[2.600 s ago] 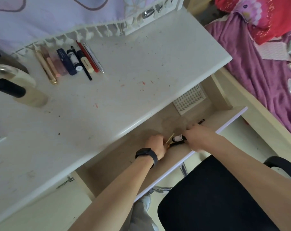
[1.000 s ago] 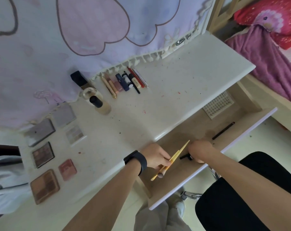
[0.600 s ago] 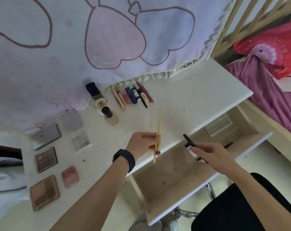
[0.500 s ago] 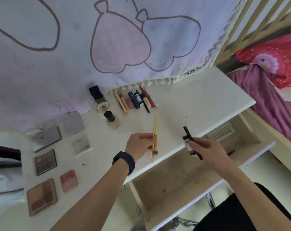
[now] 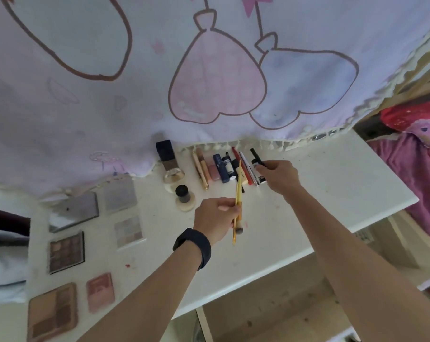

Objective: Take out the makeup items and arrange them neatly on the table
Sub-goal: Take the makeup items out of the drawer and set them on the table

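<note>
Head view: a pale printed cloth (image 5: 209, 70) fills the upper half and hangs to the back of the white table (image 5: 332, 193), covering whatever stands behind it. At the right a purple and red bed cover (image 5: 411, 169) is cut off by the frame edge. Below the table's front edge an open wooden drawer (image 5: 283, 304) shows only part of its floor, between the two forearms. Seven flat palettes (image 5: 66, 251) lie in rows on the table's left part.

The left hand (image 5: 215, 218), with a black wristband (image 5: 193, 245), hovers over the middle of the table; its curled fingers pinch two thin yellow brushes (image 5: 238, 193) pointing away from the person, bristles toward the wrist. The right hand (image 5: 280, 176) is at the right end of the row of makeup sticks (image 5: 221, 166) by the cloth's fringe, its fingers closed around a black pencil (image 5: 254, 153) and a small white tube (image 5: 259, 174); I cannot tell whether the tube touches the table. Three small bottles (image 5: 184, 197) stand left of the row.
</note>
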`<move>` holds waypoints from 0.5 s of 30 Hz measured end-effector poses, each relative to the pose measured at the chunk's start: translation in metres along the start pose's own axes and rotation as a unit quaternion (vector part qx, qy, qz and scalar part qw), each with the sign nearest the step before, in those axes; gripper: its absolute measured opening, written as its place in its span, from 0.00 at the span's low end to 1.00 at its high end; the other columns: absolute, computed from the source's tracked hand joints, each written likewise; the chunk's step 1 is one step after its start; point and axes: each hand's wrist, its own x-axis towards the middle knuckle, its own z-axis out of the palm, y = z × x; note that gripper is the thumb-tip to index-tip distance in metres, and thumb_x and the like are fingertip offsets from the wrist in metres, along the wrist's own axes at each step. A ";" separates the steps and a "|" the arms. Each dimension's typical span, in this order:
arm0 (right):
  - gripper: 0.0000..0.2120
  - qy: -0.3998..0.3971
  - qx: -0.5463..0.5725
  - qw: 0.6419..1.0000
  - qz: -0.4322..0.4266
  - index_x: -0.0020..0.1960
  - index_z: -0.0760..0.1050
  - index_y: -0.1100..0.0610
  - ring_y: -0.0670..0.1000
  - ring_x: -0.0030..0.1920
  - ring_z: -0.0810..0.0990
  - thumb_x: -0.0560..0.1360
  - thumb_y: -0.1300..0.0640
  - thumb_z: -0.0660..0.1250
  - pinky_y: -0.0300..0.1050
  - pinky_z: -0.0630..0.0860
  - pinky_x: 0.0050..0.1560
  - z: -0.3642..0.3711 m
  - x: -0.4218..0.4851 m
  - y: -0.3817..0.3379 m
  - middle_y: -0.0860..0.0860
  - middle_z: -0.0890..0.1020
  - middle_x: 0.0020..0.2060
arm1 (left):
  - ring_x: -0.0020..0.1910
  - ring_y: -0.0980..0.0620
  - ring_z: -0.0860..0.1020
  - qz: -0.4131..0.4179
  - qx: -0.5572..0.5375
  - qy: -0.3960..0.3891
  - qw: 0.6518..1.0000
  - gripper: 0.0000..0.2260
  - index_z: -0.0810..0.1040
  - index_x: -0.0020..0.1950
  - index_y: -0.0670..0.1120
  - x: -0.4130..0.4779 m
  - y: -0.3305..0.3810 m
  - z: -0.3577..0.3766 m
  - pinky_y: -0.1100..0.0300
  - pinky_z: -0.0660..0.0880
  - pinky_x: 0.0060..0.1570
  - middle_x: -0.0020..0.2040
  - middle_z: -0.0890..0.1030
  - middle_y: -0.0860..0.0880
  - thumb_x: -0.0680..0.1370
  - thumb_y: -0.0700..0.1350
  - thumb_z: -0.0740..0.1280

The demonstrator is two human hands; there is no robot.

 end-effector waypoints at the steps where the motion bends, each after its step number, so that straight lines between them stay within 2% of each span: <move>1: 0.10 -0.007 -0.011 1.000 -0.002 0.56 0.85 0.48 0.41 0.36 0.77 0.78 0.49 0.68 0.37 0.72 0.36 0.004 0.005 -0.002 0.44 0.84 0.36 | 0.37 0.40 0.85 0.000 0.001 -0.005 1.000 0.04 0.85 0.51 0.44 0.002 0.000 -0.002 0.47 0.83 0.46 0.43 0.85 0.44 0.77 0.40 0.72; 4: 0.12 0.005 -0.054 0.998 -0.014 0.58 0.84 0.48 0.44 0.38 0.78 0.79 0.51 0.66 0.36 0.71 0.37 0.010 0.014 -0.006 0.44 0.84 0.38 | 0.37 0.39 0.85 -0.008 -0.011 -0.014 1.000 0.04 0.85 0.50 0.45 0.008 -0.002 -0.006 0.48 0.84 0.45 0.43 0.84 0.44 0.77 0.39 0.72; 5: 0.13 0.015 -0.071 0.997 -0.021 0.60 0.83 0.49 0.46 0.40 0.80 0.79 0.52 0.65 0.37 0.71 0.40 0.011 0.016 -0.006 0.45 0.85 0.41 | 0.37 0.39 0.85 -0.012 -0.018 -0.015 1.000 0.04 0.85 0.50 0.44 0.009 -0.003 -0.007 0.49 0.84 0.45 0.43 0.84 0.44 0.77 0.39 0.72; 7: 0.15 0.030 -0.088 0.995 -0.027 0.65 0.80 0.53 0.52 0.52 0.82 0.80 0.54 0.64 0.39 0.73 0.52 0.013 0.018 -0.006 0.48 0.86 0.54 | 0.36 0.39 0.85 -0.019 -0.030 -0.015 0.999 0.04 0.85 0.50 0.44 0.012 -0.006 -0.007 0.48 0.83 0.46 0.42 0.84 0.44 0.77 0.39 0.72; 9: 0.18 0.026 -0.082 0.996 -0.021 0.70 0.77 0.53 0.52 0.60 0.81 0.81 0.54 0.64 0.41 0.71 0.61 0.015 0.018 -0.006 0.49 0.84 0.60 | 0.36 0.38 0.85 -0.021 -0.036 -0.016 0.999 0.03 0.85 0.48 0.45 0.015 -0.007 -0.006 0.47 0.83 0.47 0.41 0.84 0.45 0.77 0.39 0.72; 13: 0.18 -0.003 -0.054 0.998 -0.017 0.66 0.80 0.47 0.46 0.51 0.79 0.79 0.57 0.62 0.36 0.72 0.53 0.015 0.012 -0.006 0.46 0.85 0.57 | 0.42 0.38 0.85 -0.020 -0.038 -0.010 0.999 0.04 0.86 0.49 0.45 0.022 -0.008 -0.005 0.46 0.82 0.50 0.43 0.85 0.45 0.77 0.39 0.73; 15: 0.18 -0.002 0.003 1.000 -0.003 0.66 0.80 0.47 0.44 0.52 0.78 0.79 0.59 0.63 0.32 0.70 0.51 0.008 0.004 -0.002 0.44 0.84 0.59 | 0.41 0.39 0.85 -0.021 -0.056 -0.017 0.998 0.04 0.86 0.49 0.45 0.023 -0.006 -0.002 0.47 0.83 0.50 0.42 0.86 0.45 0.76 0.39 0.73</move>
